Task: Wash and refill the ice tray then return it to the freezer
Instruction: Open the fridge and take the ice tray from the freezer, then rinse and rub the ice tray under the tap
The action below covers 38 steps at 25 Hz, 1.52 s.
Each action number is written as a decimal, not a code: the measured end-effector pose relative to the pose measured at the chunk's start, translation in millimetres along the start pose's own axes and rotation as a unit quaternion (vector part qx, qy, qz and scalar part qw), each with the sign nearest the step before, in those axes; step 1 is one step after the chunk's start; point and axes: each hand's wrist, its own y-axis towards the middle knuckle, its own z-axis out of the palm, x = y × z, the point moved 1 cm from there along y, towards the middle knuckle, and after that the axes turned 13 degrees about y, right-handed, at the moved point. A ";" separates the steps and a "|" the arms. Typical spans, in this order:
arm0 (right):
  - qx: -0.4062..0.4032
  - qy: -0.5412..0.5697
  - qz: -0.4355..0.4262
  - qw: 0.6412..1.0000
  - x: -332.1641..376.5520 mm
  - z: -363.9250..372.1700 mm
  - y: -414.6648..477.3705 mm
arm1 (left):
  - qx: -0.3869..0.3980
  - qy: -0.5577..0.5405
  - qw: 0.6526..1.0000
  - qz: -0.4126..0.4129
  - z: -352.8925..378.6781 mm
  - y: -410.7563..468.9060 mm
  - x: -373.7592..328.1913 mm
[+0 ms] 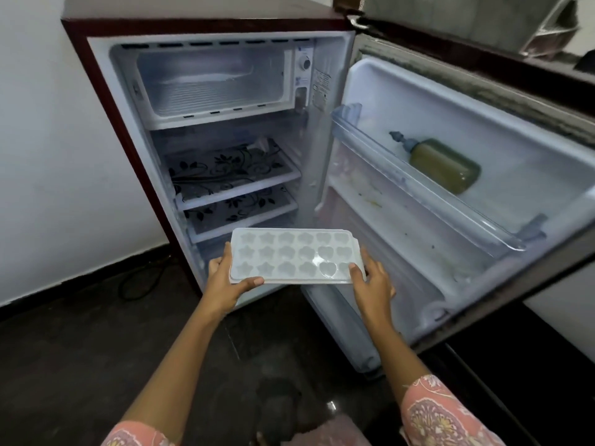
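Pale ice tray (289,255) between left hand (225,281) and right hand (370,284), both clamped on its corners

A single wide-angle camera sits on the person's head, facing forward and steeply down at the small fridge (206,25) from close range. The freezer compartment (209,82) fills the upper frame, the open door (450,149) spreads right, and the dark floor (80,365) lies beneath.

Ice tray (291,257) underside out of sight
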 end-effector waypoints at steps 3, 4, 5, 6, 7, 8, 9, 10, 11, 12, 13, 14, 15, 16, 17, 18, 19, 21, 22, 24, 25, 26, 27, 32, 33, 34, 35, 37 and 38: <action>-0.034 0.001 0.020 0.999 -18.7 -27.1 -17.6 | 0.031 -0.008 0.999 0.018 20.0 -13.6 -11.6; -0.047 0.008 0.025 0.999 -25.2 -36.1 -23.7 | 0.037 -0.011 0.999 0.026 27.0 -18.3 -14.5; -0.059 0.020 0.030 0.998 -31.9 -47.3 -30.8 | 0.048 -0.014 0.998 0.037 34.9 -25.7 -21.2; -0.069 0.030 0.034 0.997 -36.4 -58.8 -38.5 | 0.058 -0.015 0.997 0.048 42.8 -33.4 -26.8; -0.081 0.038 0.038 0.995 -41.1 -71.4 -46.7 | 0.070 -0.011 0.996 0.056 51.5 -40.6 -30.9; -0.096 0.038 0.041 0.994 -45.7 -84.8 -56.0 | 0.082 -0.009 0.994 0.066 60.1 -48.9 -37.3; -0.111 0.033 0.045 0.992 -50.4 -98.5 -65.5 | 0.093 -0.006 0.993 0.078 68.8 -57.4 -45.0; -0.126 0.025 0.053 0.990 -55.8 -114.9 -76.7 | 0.106 -0.006 0.990 0.093 79.4 -67.4 -55.3; -0.140 0.019 0.059 0.988 -60.2 -130.7 -87.1 | 0.117 -0.006 0.987 0.106 90.0 -76.0 -63.8; -0.154 0.016 0.065 0.986 -64.6 -146.1 -97.2 | 0.128 -0.009 0.985 0.118 100.6 -84.9 -73.8; -0.170 0.015 0.072 0.983 -70.1 -161.2 -106.3 | 0.138 -0.018 0.981 0.131 112.6 -93.1 -84.6; -0.188 0.015 0.080 0.979 -76.3 -175.7 -115.2 | 0.151 -0.025 0.978 0.139 124.8 -99.8 -94.1; -0.209 0.015 0.091 0.973 -84.2 -192.0 -124.8 | 0.166 -0.030 0.974 0.151 139.5 -107.7 -104.5; -0.229 0.014 0.100 0.968 -90.4 -207.4 -133.7 | 0.183 -0.032 0.970 0.160 152.8 -113.8 -113.4; -0.249 0.013 0.107 0.962 -95.8 -222.4 -142.4 | 0.199 -0.032 0.964 0.172 166.4 -117.7 -120.4; -0.270 0.011 0.115 0.956 -100.7 -237.4 -151.4 | 0.215 -0.032 0.959 0.180 180.2 -121.2 -127.6; -0.291 0.008 0.123 0.949 -105.5 -251.0 -159.7 | 0.229 -0.029 0.955 0.188 193.6 -123.4 -134.5; -0.333 0.007 0.145 0.932 -115.1 -278.1 -177.8 | 0.260 -0.019 0.943 0.209 222.8 -128.4 -152.8; -0.350 0.007 0.157 0.923 -119.2 -289.9 -185.3 | 0.274 -0.014 0.937 0.215 236.1 -131.2 -163.0; -0.390 0.001 0.179 0.903 -127.0 -312.4 -199.1 | 0.308 -0.015 0.920 0.243 264.2 -136.6 -184.2; -0.415 -0.002 0.190 0.890 -131.6 -324.4 -206.1 | 0.328 -0.018 0.906 0.266 280.9 -138.8 -196.8; -0.437 -0.004 0.201 0.877 -135.7 -335.3 -212.0 | 0.347 -0.024 0.893 0.286 296.1 -141.3 -208.8; -0.457 -0.006 0.211 0.864 -139.6 -345.4 -217.2 | 0.364 -0.027 0.880 0.304 309.8 -144.5 -220.7; -0.547 -0.007 0.240 0.802 -154.9 -389.7 -240.3 | 0.438 -0.011 0.818 0.373 369.4 -161.8 -285.2; -0.566 -0.010 0.244 0.787 -156.9 -396.2 -243.8 | 0.452 -0.011 0.805 0.385 381.0 -163.3 -296.7; -0.585 -0.014 0.250 0.771 -158.6 -401.5 -246.7 | 0.464 -0.010 0.793 0.395 392.1 -164.5 -305.9; -0.605 -0.015 0.259 0.753 -160.0 -406.7 -250.2 | 0.477 -0.005 0.779 0.406 404.8 -166.0 -315.1; -0.638 -0.014 0.277 0.719 -160.4 -414.0 -257.5 | 0.501 0.010 0.753 0.427 424.2 -171.2 -330.1; -0.652 -0.012 0.282 0.703 -160.9 -417.3 -261.0 | 0.515 0.016 0.738 0.436 433.8 -174.6 -337.9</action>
